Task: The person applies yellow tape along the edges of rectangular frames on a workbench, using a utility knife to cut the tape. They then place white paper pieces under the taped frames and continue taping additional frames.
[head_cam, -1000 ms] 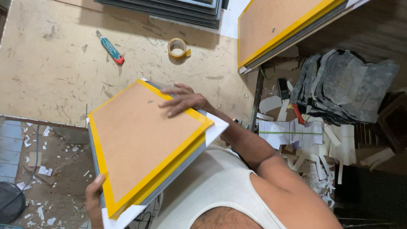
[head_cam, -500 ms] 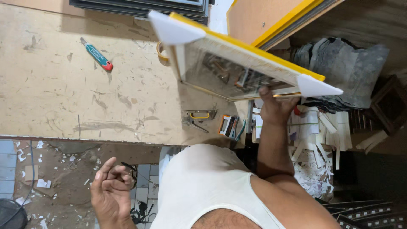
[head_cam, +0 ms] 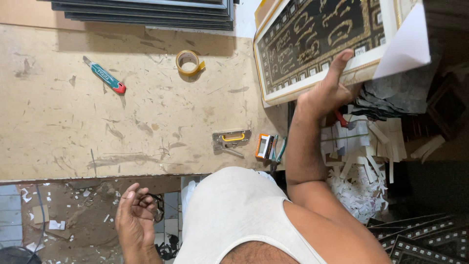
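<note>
Done: framed picture point(head_cam: 322, 41) turned face up, gripped by right hand point(head_cam: 326, 90).
Left: apparently to be set down on the worktable point(head_cam: 63, 132).
Left hand point(head_cam: 134, 215): empty, loosely curled.

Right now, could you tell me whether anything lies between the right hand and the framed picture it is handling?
Nothing visible does: the right hand already rests directly on the framed picture, fingers pressed against its lower edge.

place: picture-framing workshop | bench: scarred, stained wooden worktable point(head_cam: 146, 122) | tools: staple gun point(head_cam: 230, 140), utility knife point(head_cam: 104, 75), tape roll point(head_cam: 188, 61) | stock: stacked dark frames point(head_cam: 146, 11), ornate frame mouldings point(head_cam: 420, 242) | mess: paper offcuts point(head_cam: 361, 186), scraps on tiled floor point(head_cam: 29, 220)
</note>
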Demonstrator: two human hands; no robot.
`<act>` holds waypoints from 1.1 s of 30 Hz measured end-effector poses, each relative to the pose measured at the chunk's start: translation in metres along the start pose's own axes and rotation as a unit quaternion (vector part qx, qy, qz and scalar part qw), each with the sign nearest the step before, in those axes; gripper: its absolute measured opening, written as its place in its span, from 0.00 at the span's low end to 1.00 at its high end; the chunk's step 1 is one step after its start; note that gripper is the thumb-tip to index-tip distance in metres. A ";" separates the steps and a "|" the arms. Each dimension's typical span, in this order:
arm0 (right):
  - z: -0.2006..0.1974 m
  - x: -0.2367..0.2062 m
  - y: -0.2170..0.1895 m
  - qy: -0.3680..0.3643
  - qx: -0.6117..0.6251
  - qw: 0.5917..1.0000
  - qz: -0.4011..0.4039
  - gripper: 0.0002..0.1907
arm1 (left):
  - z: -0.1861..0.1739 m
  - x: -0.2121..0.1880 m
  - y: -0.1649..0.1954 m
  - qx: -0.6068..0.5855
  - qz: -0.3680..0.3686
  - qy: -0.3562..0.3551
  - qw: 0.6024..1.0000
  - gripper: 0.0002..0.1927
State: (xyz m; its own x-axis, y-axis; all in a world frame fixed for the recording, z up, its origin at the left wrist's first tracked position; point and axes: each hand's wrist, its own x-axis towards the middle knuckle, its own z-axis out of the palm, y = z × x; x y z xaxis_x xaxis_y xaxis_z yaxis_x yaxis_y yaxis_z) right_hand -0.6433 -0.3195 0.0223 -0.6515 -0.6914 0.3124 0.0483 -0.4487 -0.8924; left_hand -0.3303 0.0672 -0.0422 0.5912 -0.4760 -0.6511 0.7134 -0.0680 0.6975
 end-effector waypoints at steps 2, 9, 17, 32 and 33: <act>0.021 0.012 0.019 0.026 -0.040 0.999 -0.001 0.43 | 0.002 0.014 0.007 0.011 0.002 -0.011 1.000 0.17; 0.082 0.046 0.079 0.013 -0.054 0.992 -0.114 0.34 | 0.017 0.066 0.043 0.083 -0.017 -0.041 0.996 0.15; 0.039 -0.030 0.059 0.002 -0.290 0.916 -0.279 0.29 | 0.097 0.136 0.055 0.277 0.034 -0.155 0.948 0.11; -0.067 -0.196 0.020 -0.167 -0.478 0.862 -0.016 0.05 | 0.343 0.290 -0.012 0.719 0.398 -0.361 0.441 0.17; -0.064 -0.194 0.021 -0.156 -0.461 0.873 0.018 0.05 | 0.344 0.290 -0.012 0.742 0.373 -0.358 0.426 0.07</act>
State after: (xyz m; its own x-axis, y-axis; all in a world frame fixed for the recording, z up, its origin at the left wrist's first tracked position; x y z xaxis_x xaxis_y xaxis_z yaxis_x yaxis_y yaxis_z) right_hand -0.5646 -0.1587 -0.0781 -0.4165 -0.8813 0.2231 -0.6598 0.1243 -0.7411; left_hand -0.2970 -0.3713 -0.1361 -0.2011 -0.9601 -0.1942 -0.9110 0.1104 0.3974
